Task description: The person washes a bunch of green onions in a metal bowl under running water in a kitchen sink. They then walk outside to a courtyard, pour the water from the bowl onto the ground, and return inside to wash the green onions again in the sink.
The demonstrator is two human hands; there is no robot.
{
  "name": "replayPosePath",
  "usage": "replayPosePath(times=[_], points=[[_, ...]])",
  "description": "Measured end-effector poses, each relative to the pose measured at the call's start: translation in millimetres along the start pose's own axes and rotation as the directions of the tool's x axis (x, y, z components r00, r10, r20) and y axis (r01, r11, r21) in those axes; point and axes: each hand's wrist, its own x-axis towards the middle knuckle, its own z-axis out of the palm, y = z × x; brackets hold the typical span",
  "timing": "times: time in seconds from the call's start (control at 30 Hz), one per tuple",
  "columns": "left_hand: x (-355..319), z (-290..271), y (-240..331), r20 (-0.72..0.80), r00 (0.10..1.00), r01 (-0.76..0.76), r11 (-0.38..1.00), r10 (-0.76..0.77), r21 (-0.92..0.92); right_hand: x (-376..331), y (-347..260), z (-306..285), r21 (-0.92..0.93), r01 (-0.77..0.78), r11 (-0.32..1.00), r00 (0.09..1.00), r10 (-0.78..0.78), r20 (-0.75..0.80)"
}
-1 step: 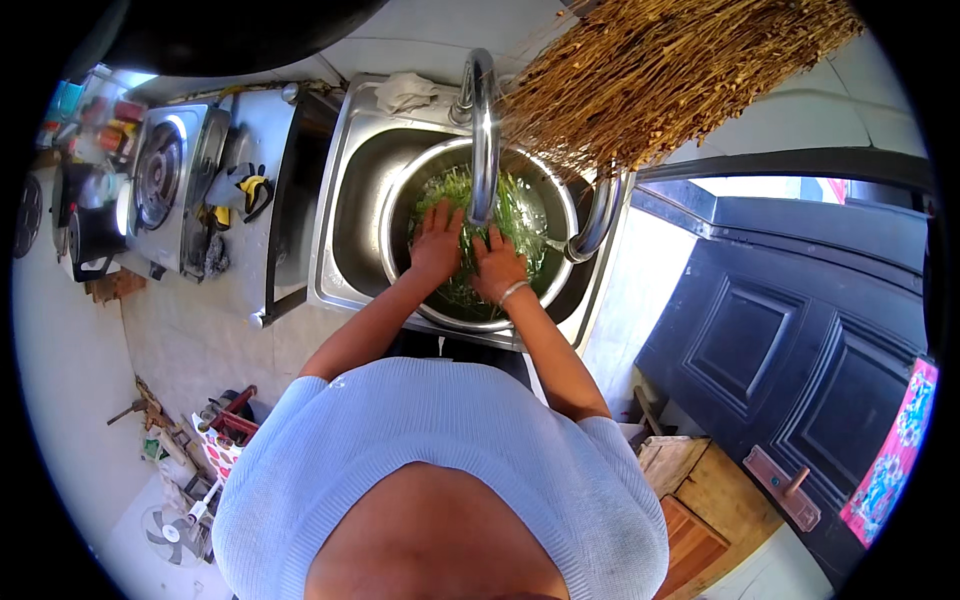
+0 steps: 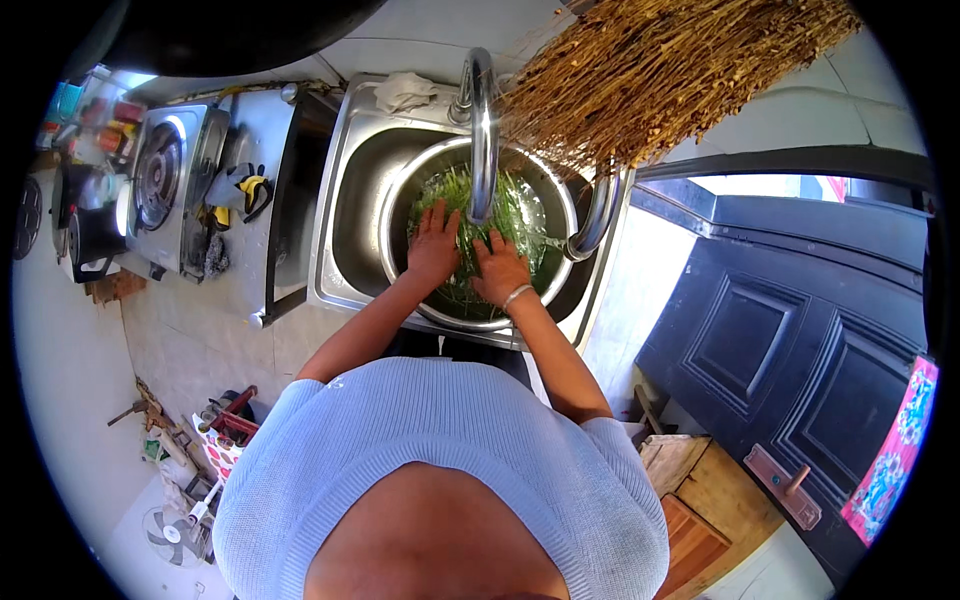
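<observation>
A round metal basin sits in the sink, holding long thin green leafy vegetables in what looks like water. Flat on the greens lies my left hand, its fingers spread and pointing away from me. Close to its right, my right hand also rests on the greens with fingers apart, a pale bracelet round the wrist. Neither hand grips anything. A curved chrome faucet reaches over the basin, its end just above and between my hands.
The steel sink surrounds the basin, with a crumpled white cloth on its back ledge. A second curved pipe stands at the right. Dried brown stalks overhang the back right. Left is a gas stove; right, a dark door.
Both hands stay on the greens; the right hand has shifted very slightly. Nothing else has visibly moved.
</observation>
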Motion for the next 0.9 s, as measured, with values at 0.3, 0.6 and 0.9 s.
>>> replayPosePath(times=[0.3,0.6,0.9], points=[[-55.7,-8.0,-9.0,-0.162,0.969,-0.197,0.979,0.187,-0.052,-42.4,10.5,21.0,0.118,0.087,0.989,0.957,-0.050,-0.287],[-73.4,-29.2,-13.7,-0.179,0.947,-0.286,0.954,0.267,-0.090,-52.5,3.0,30.5,0.133,0.147,0.980,0.954,-0.106,-0.280],[-107.5,-52.1,-29.9,-0.284,0.950,-0.197,0.957,0.132,-0.213,-57.1,18.1,36.3,0.041,0.091,0.995,0.973,-0.080,-0.215]])
